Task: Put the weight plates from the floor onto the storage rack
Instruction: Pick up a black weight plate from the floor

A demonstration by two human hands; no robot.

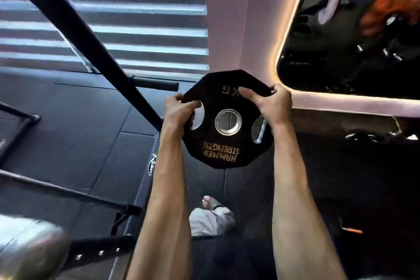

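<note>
Weight plate (pixel 228 143), black matte polygon, steel-ringed hub, gripped by left hand (pixel 179 109), right hand (pixel 270 104)

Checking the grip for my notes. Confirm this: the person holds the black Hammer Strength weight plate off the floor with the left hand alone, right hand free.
Wrong on the hands. The head view shows the right hand gripping the weight plate at its upper right edge too, while the left hand grips its left side. The rest stands.
</note>
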